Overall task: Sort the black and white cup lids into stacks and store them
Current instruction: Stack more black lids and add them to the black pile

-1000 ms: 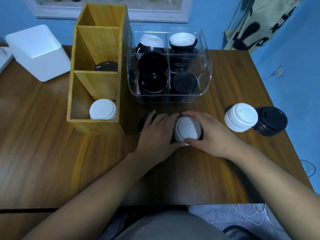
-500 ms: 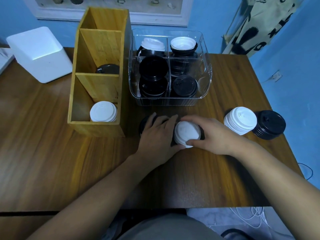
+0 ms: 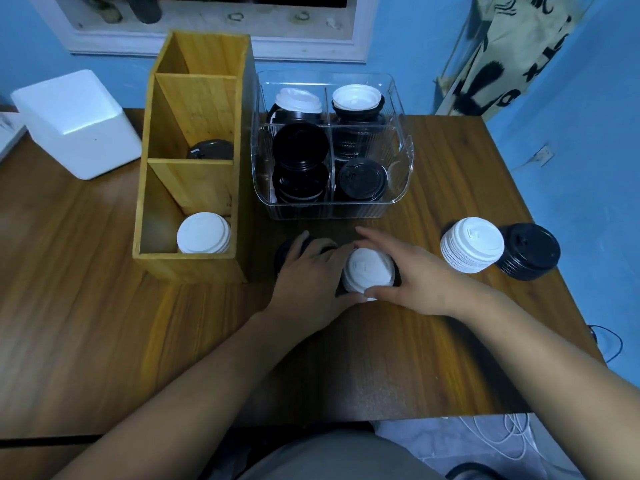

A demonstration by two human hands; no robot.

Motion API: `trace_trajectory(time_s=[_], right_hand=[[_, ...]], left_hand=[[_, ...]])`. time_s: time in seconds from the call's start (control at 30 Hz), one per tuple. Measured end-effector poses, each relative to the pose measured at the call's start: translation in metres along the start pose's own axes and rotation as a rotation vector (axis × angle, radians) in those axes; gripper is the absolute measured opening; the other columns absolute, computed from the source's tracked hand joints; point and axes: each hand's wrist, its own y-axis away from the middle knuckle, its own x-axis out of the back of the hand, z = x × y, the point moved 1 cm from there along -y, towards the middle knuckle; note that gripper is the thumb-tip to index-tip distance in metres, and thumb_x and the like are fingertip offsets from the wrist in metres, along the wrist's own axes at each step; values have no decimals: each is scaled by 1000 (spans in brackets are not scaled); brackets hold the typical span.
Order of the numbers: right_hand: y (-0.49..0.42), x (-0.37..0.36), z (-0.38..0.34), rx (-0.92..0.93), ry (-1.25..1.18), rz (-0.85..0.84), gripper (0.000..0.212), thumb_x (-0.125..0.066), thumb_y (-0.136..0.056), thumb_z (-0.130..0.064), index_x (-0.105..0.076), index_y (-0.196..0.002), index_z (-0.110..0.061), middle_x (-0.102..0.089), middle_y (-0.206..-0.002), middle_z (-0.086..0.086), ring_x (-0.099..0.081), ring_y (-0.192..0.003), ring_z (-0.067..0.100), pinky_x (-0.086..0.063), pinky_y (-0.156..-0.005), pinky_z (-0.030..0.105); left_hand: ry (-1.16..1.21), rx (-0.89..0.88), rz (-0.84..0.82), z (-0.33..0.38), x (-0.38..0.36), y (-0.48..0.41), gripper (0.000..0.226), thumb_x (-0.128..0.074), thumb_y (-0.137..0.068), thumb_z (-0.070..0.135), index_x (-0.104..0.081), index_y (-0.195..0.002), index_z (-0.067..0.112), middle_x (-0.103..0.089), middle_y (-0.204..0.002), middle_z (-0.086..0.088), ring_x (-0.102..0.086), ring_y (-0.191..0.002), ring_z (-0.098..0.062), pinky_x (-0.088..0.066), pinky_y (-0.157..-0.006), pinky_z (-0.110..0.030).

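Observation:
A white lid (image 3: 369, 270) lies on top of black lids in the middle of the wooden table (image 3: 86, 306). My right hand (image 3: 412, 278) pinches this white lid between thumb and fingers. My left hand (image 3: 308, 282) rests on a black lid stack (image 3: 285, 249) just left of it and touches the white lid's edge. A sorted white stack (image 3: 472, 244) and a black stack (image 3: 530, 251) stand at the right. The wooden organizer (image 3: 190, 161) holds white lids (image 3: 203, 233) in front and a black lid (image 3: 210, 150) in its middle slot.
A clear plastic bin (image 3: 401, 181) behind my hands holds mixed black and white lids in several sections. A white box (image 3: 76, 123) stands at the far left. The table's right edge runs close to the sorted stacks. Cables lie on the floor below.
My hands stay around the white lid; the right thumb has come round its near edge. The view has shifted slightly.

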Motion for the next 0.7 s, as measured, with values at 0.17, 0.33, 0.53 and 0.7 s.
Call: trace_trajectory(time_s=[0.17, 0.33, 0.53, 0.7], right_hand=[[7, 0, -1, 0, 80, 61, 91, -77, -86, -32, -22, -158, -33, -40, -155, -10, -34, -141, 8, -31, -112, 23], [14, 19, 16, -16, 167, 40, 85, -76, -86, -35, -28, -156, -35, -42, -154, -10, -37, -142, 10, -35, -115, 31], [12, 31, 15, -36, 242, 21, 76, -71, -90, -36, -32, -155, -34, -37, -158, -11, -32, -145, 9, -28, -117, 26], [0, 40, -7, -12, 244, 123, 55, -61, -94, -44, -47, -147, -33, -48, -149, -13, -40, -138, 8, -35, -113, 28]], left_hand=[[-36, -45, 3, 0, 16, 6, 87, -72, -80, 63, -46, -147, 14, -59, -143, -3, -42, -142, -20, -13, -126, -47], [-5, 44, 119, -10, 38, 27, 82, -73, -83, 57, -45, -148, 16, -51, -149, 0, -34, -147, -16, -15, -127, -42], [90, 159, 146, -25, 35, 49, 72, -66, -92, 46, -43, -149, 8, -32, -162, -5, -22, -154, -20, -21, -124, -33], [114, 238, 83, -23, 28, 52, 69, -53, -98, 48, -35, -154, 13, -16, -169, 0, -11, -156, -16, -16, -119, -30]])
